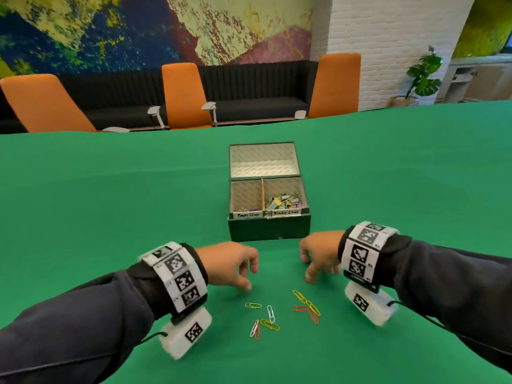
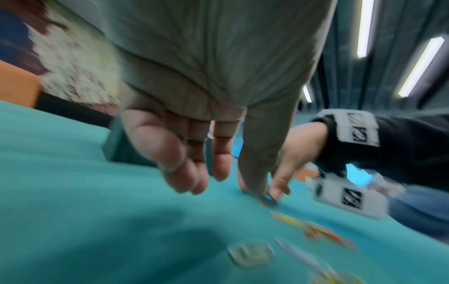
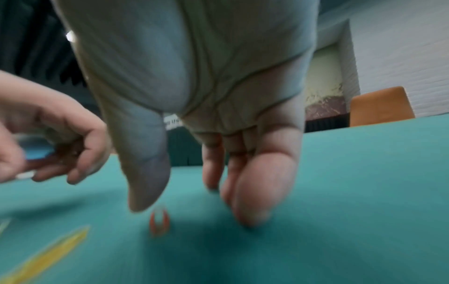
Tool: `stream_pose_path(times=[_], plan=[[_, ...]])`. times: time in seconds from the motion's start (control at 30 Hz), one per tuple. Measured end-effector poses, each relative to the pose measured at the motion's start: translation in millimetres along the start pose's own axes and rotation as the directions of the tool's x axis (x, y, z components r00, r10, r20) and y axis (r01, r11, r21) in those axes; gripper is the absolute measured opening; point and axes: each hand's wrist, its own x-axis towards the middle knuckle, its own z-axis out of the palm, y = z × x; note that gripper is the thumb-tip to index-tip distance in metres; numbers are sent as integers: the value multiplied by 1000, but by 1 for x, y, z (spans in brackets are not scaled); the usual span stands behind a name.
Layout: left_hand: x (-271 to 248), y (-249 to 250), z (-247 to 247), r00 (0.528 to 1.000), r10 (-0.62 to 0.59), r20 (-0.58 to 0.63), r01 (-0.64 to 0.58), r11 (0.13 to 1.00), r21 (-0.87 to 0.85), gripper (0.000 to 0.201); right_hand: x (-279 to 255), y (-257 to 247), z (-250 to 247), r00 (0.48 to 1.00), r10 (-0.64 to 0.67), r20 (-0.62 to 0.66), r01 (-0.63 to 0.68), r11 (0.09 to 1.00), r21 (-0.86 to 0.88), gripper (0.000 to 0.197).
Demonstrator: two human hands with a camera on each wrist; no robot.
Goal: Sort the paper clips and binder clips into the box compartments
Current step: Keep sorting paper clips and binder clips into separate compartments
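Note:
A dark green box (image 1: pixel 268 231) stands open mid-table, its left compartment labelled Paper Clips (image 1: pixel 247 199) and its right one, labelled Binder Clips (image 1: pixel 285 200), heaped with coloured binder clips. Several coloured paper clips (image 1: pixel 270 318) lie loose on the green cloth in front of it. My right hand (image 1: pixel 309 268) points its fingers down at a red paper clip (image 1: pixel 308 279). In the right wrist view that red paper clip (image 3: pixel 159 223) lies flat on the cloth below the thumb of my right hand (image 3: pixel 194 211), not gripped. My left hand (image 1: pixel 250 278) hovers with loosely curled fingers and holds nothing; my left hand (image 2: pixel 223 189) looks the same in its wrist view.
The box lid (image 1: pixel 263 159) lies open behind the compartments. A linked yellow and red run of clips (image 1: pixel 307 306) lies just below my right hand. Orange chairs (image 1: pixel 182 92) stand past the table's far edge. Green cloth (image 1: pixel 110 203) spreads wide on both sides.

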Motion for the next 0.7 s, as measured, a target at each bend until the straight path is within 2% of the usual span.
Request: stream_pose_path(times=[0.07, 0.13, 0.2, 0.27, 0.33, 0.37, 0.4, 0.43, 0.5, 0.53, 0.57, 0.6, 0.63, 0.67, 0.7], plan=[[6, 14, 15, 995, -32, 98, 24, 996, 82, 46, 3, -1, 11, 1000, -14, -27, 12, 996, -90, 33], [10, 25, 25, 989, -60, 135, 45, 992, 117, 52, 7, -5, 17, 997, -34, -65, 26, 991, -133, 20], [9, 30, 29, 987, -75, 139, 58, 990, 128, 46, 12, -7, 23, 996, -53, -72, 41, 986, -160, 26], [6, 32, 29, 987, -78, 138, 58, 987, 147, 35, 12, -6, 27, 993, -77, -91, 62, 985, -163, 16], [1, 32, 29, 989, -78, 125, 60, 988, 143, 27, 9, -1, 30, 986, -100, -130, 84, 989, -121, 7], [-2, 32, 30, 991, -77, 112, 63, 990, 125, 27, 8, 3, 32, 982, -115, -151, 109, 993, -45, 10], [-6, 31, 31, 992, -75, 99, 65, 993, 102, 29, 6, 8, 34, 978, -124, -169, 145, 982, 119, 15], [-9, 31, 32, 993, -74, 91, 67, 995, 80, 34, 4, 12, 35, 976, -136, -170, 189, 916, 354, 20], [-15, 31, 36, 992, -74, 99, 67, 995, 71, 51, 0, 18, 39, 969, -181, -166, 244, 618, 748, 25], [-17, 32, 38, 991, -76, 109, 66, 993, 94, 56, -1, 20, 41, 970, -186, -158, 229, 470, 852, 26], [-17, 34, 40, 990, -81, 117, 67, 990, 123, 58, -3, 21, 42, 973, -185, -136, 197, 370, 908, 26], [-16, 35, 41, 989, -90, 119, 73, 987, 140, 57, -4, 21, 42, 978, -177, -107, 159, 313, 937, 26], [-14, 37, 41, 989, -100, 113, 84, 987, 140, 54, -6, 19, 42, 983, -164, -80, 127, 301, 945, 26], [-12, 38, 41, 989, -109, 103, 95, 987, 128, 49, -7, 16, 41, 987, -150, -51, 100, 338, 936, 24], [-11, 39, 40, 989, -114, 91, 103, 988, 115, 44, -9, 13, 40, 990, -134, -34, 90, 440, 893, 20]])
